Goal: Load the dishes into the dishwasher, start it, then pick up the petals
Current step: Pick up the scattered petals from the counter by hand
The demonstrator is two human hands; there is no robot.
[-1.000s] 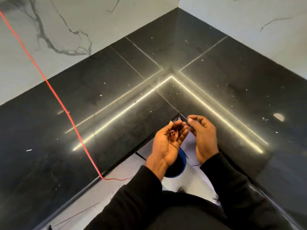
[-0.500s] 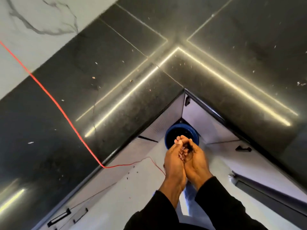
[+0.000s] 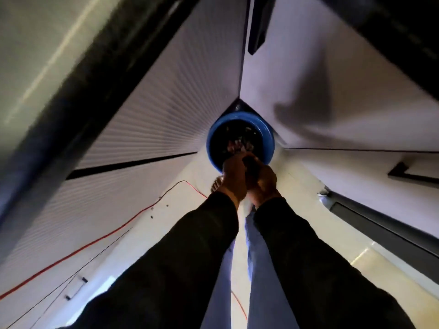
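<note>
Head cam, pretty blurry: left hand (image 3: pixel 234 178) and right hand (image 3: pixel 264 180) are cupped against each other, can't tell if anything's inside. Pinkish bits, probably petals (image 3: pixel 235 146), show just past the fingertips, over the blue bin (image 3: pixel 269 138) right below the grip. Risk imo: the grip sits at the bin's near rim, so light petals could drift out onto the floor.

The bin (image 3: pixel 269 138) looks smooth blue plastic — the cabinet front (image 3: pixel 154 110) finely ribbed, matt white, the countertop (image 3: pixel 114 62) glossy black.
</note>
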